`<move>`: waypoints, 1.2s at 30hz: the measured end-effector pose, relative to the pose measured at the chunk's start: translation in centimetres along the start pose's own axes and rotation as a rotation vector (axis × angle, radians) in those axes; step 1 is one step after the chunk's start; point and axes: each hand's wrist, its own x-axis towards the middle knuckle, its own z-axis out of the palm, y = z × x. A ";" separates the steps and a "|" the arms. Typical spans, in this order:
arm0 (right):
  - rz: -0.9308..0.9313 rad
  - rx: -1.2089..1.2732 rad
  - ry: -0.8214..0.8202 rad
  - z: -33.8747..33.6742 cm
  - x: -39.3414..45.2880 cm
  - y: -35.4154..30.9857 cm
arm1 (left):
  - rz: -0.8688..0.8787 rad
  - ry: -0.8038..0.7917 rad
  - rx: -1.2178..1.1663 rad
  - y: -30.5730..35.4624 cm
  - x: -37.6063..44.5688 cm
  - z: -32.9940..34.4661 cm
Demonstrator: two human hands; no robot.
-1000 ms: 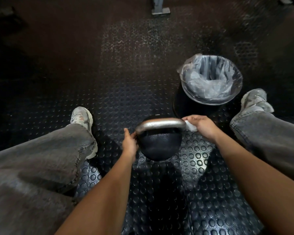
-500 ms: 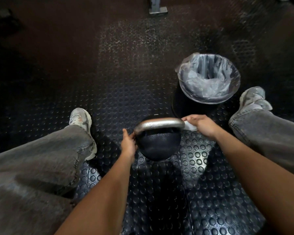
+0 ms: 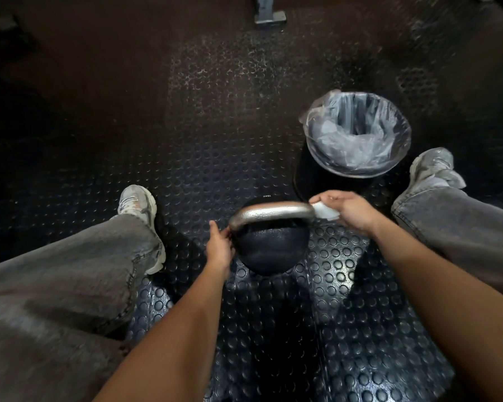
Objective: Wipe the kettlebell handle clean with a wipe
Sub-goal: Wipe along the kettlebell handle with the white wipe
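- Looking down from a head camera at a seated person's two bare arms, grey jeans and pale trainers, over a studded black rubber floor [image 3: 346,300].
- A black kettlebell [image 3: 272,250] stands on the floor between the feet; its bare metal kettlebell handle [image 3: 270,211] arches over the top.
- Right hand [image 3: 349,211] pinches a white wipe [image 3: 324,211] around the right end of the handle, where the bar bends downward.
- Left hand [image 3: 219,248] touches the left base of the handle, steadying the weight; whether its fingers curl round the metal cannot be told.
- Progress, as a judgement: wiping is under way. The wipe sits at one end only, so the top bar and left side may still need a pass. No dirt or wet streak shows which parts are done.
- A black bin [image 3: 357,134] with a clear plastic liner stands just beyond the right hand, handy for the used wipe.
- Small white lettering [image 3: 266,195] on the kettlebell's far side is too small to read. No brand is visible.
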 end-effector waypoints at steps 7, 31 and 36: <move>-0.049 -0.414 -0.061 2.4 1.0 -4.2 | 0.000 0.009 0.006 0.1 0.0 -0.1; -0.137 -0.263 -0.050 -0.7 -0.5 -2.5 | 0.005 0.007 0.034 -0.3 0.4 -0.2; -0.023 -0.324 0.007 1.7 0.4 -1.8 | 0.013 0.020 0.036 -0.3 0.5 -0.2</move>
